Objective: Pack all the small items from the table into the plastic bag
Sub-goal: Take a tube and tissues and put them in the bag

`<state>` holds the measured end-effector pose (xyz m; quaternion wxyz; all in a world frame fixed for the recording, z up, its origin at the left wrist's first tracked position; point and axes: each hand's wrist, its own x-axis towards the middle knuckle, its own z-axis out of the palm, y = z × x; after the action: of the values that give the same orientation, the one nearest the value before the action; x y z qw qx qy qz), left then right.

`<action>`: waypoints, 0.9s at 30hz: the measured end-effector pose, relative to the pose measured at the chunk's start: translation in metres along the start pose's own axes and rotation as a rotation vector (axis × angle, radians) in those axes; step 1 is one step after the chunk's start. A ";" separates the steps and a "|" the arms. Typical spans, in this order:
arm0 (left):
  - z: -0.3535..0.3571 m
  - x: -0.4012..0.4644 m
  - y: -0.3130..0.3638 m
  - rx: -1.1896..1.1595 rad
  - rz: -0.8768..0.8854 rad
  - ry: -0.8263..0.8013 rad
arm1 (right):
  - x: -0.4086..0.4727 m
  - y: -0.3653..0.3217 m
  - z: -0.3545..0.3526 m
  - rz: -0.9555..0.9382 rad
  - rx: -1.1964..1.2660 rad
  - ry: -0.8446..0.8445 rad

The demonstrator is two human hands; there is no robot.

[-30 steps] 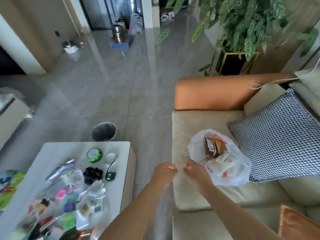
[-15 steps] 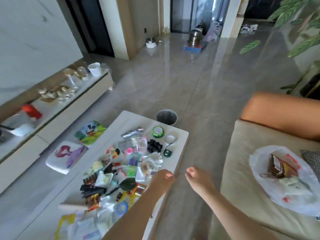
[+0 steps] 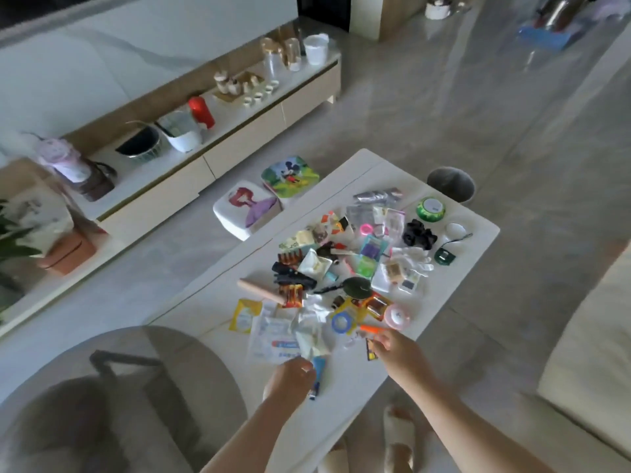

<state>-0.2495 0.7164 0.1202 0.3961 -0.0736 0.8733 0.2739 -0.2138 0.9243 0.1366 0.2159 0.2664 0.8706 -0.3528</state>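
Now that I've turned from the sofa to the table [image 3: 457, 268], the bag has dropped out of view; it sat on the sofa cushion a second ago, so it's off to my right and behind.

Items: most of the pile [image 3: 355, 264] lies ahead of both hands, mid-table, well spread. Nearest bits are at my fingertips.

Left hand [image 3: 290, 380]: fingers curled down over the top of a blue tube [image 3: 318, 373], which pokes out just right of them. Whether I've actually got hold of it or am only touching it, can't tell.

Right hand [image 3: 397, 349]: fingertips closing on a small dark packet [image 3: 371, 351] at the near table edge. Grip not confirmed either, too blurry. Orange pen [image 3: 372, 328] and blue tape ring [image 3: 341, 323] lie just beyond those fingers, pink tape roll [image 3: 396, 315] past them.

Change: both hands were empty and hovering in the gap a second ago; now they're on the table's near end, one target each. Means next pick cycle has started, two items per trip if both grabs hold.

Progress: early. Table heavily loaded. Many trips left.

Farther out: black scrunchie [image 3: 419, 233] and green round tin [image 3: 431, 209] at the far end, bin [image 3: 450, 182] on the floor beyond it.
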 end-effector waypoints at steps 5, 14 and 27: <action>0.000 0.021 -0.048 -0.079 -0.112 0.011 | 0.022 -0.008 0.056 0.012 -0.086 -0.109; 0.055 0.112 -0.100 -0.114 -0.196 0.005 | 0.097 0.019 0.160 0.026 -0.130 -0.246; 0.161 0.227 -0.134 -0.081 -0.173 0.044 | 0.231 0.057 0.261 0.035 -0.197 -0.130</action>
<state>-0.2521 0.7102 -0.1887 0.3959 -0.1707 0.8602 0.2722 -0.3059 0.8404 -0.1937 0.3033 0.2353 0.8805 -0.2782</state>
